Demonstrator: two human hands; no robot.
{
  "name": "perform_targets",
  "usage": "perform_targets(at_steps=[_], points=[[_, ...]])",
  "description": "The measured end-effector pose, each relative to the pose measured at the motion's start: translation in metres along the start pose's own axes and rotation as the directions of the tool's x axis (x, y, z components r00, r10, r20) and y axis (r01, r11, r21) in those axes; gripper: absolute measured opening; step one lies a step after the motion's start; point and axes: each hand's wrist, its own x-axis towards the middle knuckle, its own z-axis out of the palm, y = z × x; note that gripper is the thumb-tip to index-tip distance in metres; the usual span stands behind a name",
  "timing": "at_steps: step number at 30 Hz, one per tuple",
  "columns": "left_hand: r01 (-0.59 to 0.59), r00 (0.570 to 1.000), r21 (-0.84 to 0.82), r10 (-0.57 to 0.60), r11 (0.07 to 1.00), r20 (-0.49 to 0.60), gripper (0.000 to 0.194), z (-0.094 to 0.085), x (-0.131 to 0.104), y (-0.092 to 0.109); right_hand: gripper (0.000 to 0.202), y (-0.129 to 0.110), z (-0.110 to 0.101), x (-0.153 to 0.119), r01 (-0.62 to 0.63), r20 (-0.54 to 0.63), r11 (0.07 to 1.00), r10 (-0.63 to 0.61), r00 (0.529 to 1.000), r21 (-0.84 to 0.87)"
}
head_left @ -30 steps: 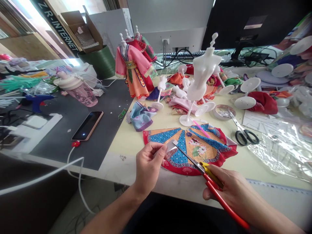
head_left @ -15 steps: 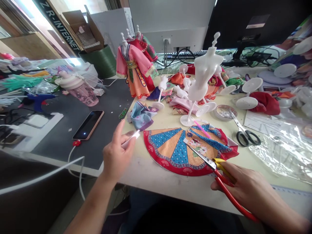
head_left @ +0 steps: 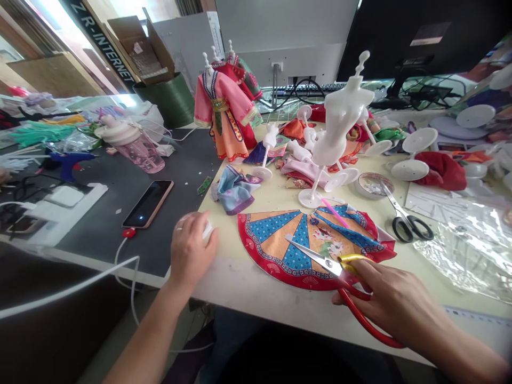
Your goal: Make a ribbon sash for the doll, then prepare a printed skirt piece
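My right hand [head_left: 384, 293] is closed round the red and yellow handles of a pair of scissors [head_left: 320, 260]. Their blades point left and lie over a fan-shaped skirt piece [head_left: 269, 246] with blue and orange panels and a red border. Left of the skirt, my left hand [head_left: 194, 248] is down at the table with its fingers curled around a whitish, partly see-through item, mostly hidden by the hand. A white mannequin [head_left: 340, 120] stands on its round base just behind the skirt, beside a pink stick [head_left: 335, 211].
Black-handled scissors [head_left: 407, 218] lean on a tape roll [head_left: 374, 186] at the right, near clear plastic [head_left: 468, 256]. A phone [head_left: 148, 204], a pink bottle [head_left: 134, 144] and a blue glue gun [head_left: 70, 164] are at the left. Dressed mannequins [head_left: 224, 112] stand behind.
My left hand has lowered to the table, its fingers more curled, and the white piece between its fingertips is now mostly hidden. My right hand has moved the scissors left over the skirt.
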Motion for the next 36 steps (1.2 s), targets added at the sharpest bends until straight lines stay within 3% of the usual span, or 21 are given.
perform_targets(at_steps=[2, 4, 6, 8, 10, 16, 20, 24, 28, 32, 36], points=[[0.016, 1.0, -0.205, -0.01, 0.979, 0.03, 0.022, 0.0, 0.0, 0.022, 0.038, 0.0, 0.001, 0.001, 0.034, -0.012, 0.999, -0.035, 0.999, -0.022], [0.146, 0.973, -0.459, -0.043, 0.876, 0.227, 0.016, -0.001, 0.002, 0.046, 0.04, 0.0, 0.001, 0.001, 0.059, -0.019, 0.998, -0.06, 0.998, -0.037], [0.288, 0.906, -0.58, -0.02, 0.762, 0.423, 0.017, -0.002, 0.007, 0.067, 0.041, 0.0, 0.001, 0.001, 0.08, -0.016, 0.996, -0.081, 0.997, -0.05], [0.36, 0.85, -0.619, 0.028, 0.698, 0.526, 0.018, -0.001, 0.012, 0.081, 0.04, 0.001, 0.001, 0.0, 0.09, 0.0, 0.995, -0.09, 0.996, -0.049], [0.385, 0.82, -0.632, 0.065, 0.673, 0.569, 0.016, 0.002, 0.015, 0.089, 0.039, 0.001, 0.001, -0.002, 0.088, 0.015, 0.995, -0.088, 0.996, -0.037], [0.437, 0.775, -0.622, 0.079, 0.65, 0.627, 0.014, 0.008, 0.015, 0.092, 0.04, 0.004, 0.002, -0.006, 0.075, 0.019, 0.997, -0.074, 0.997, -0.019], [0.41, 0.789, -0.637, 0.096, 0.653, 0.607, 0.015, 0.009, 0.012, 0.092, 0.041, 0.005, 0.001, -0.005, 0.082, 0.02, 0.996, -0.081, 0.997, -0.024], [0.367, 0.848, -0.686, 0.077, 0.628, 0.524, 0.015, 0.008, 0.012, 0.093, 0.048, 0.003, -0.003, -0.001, 0.078, 0.024, 0.997, -0.078, 0.997, -0.02], [0.386, 0.892, -0.729, -0.027, 0.566, 0.452, 0.012, 0.007, 0.013, 0.086, 0.056, -0.001, -0.004, 0.0, 0.068, 0.056, 0.997, -0.067, 0.996, -0.021], [0.401, 0.915, -0.781, -0.173, 0.479, 0.364, 0.011, 0.008, 0.019, 0.072, 0.044, -0.008, -0.003, -0.002, 0.065, -0.002, 0.997, -0.065, 0.998, -0.05], [0.281, 0.942, -0.839, -0.3, 0.466, 0.149, 0.01, 0.006, 0.025, 0.059, 0.041, -0.016, -0.002, 0.002, 0.051, -0.036, 0.996, -0.054, 0.998, -0.07]])
